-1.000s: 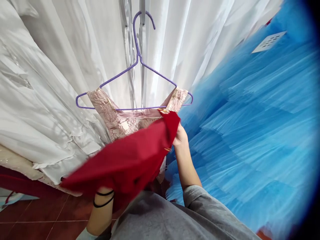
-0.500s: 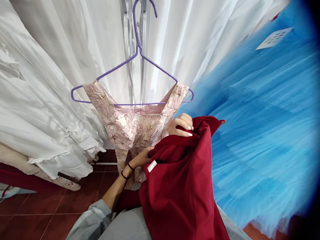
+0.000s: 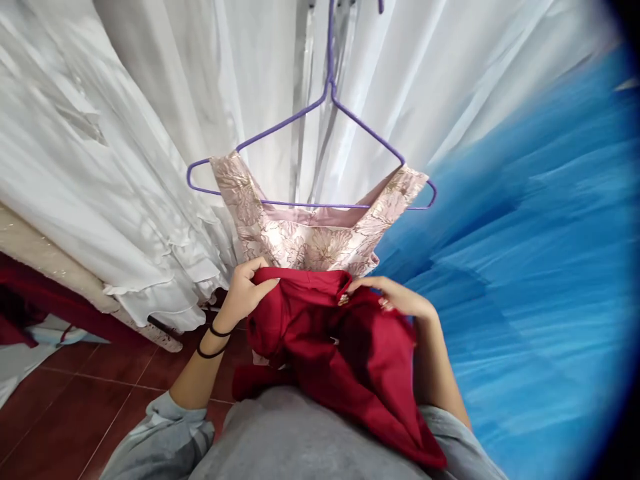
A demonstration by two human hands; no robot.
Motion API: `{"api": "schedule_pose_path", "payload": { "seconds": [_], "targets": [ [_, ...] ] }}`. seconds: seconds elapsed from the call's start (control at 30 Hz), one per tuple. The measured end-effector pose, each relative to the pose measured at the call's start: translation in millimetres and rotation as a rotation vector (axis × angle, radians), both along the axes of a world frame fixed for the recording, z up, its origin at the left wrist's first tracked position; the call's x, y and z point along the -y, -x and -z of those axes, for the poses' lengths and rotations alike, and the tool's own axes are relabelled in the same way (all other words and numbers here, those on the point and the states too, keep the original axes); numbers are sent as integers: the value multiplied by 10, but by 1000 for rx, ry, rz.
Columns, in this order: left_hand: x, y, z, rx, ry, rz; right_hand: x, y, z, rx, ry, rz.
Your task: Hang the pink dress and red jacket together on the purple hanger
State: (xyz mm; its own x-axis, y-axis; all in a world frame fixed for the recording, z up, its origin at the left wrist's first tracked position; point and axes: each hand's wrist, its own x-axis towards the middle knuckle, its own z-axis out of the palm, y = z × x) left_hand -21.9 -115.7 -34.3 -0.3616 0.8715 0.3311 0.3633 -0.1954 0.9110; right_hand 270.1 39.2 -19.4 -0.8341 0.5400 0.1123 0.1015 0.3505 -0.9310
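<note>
Both hands hold a dark red garment [image 3: 320, 373] by its top edge, in front of my body. My left hand [image 3: 245, 290] is closed on the left end of the folded band, thumb lying over the cloth. At the band's right end my right hand [image 3: 393, 295] grips the fabric, its fingers partly hidden. Small gold ornaments [image 3: 343, 299] show on the red cloth by the right fingers. Just behind hangs a pink-and-gold floral dress [image 3: 325, 245], its straps on a purple hanger [image 3: 287, 121]; the red garment covers its lower part.
White ruffled dresses [image 3: 145, 200] hang to the left. White drapery [image 3: 270, 80] fills the back. A blue tulle skirt [image 3: 540, 280] spreads close along the right side. Dark red tiles [image 3: 107, 400] form the floor, with folded fabrics [image 3: 55, 267] at the far left.
My left hand has come up to the garment's top edge, and my right hand has moved right and down. The red garment is now spread between them; the view has shifted left.
</note>
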Motion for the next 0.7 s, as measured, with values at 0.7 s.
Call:
{"api": "schedule_pose_path", "payload": {
  "seconds": [0.7],
  "targets": [
    [1713, 972, -139, 66, 115, -477, 972, 2886, -994, -237, -897, -469]
  ]
}}
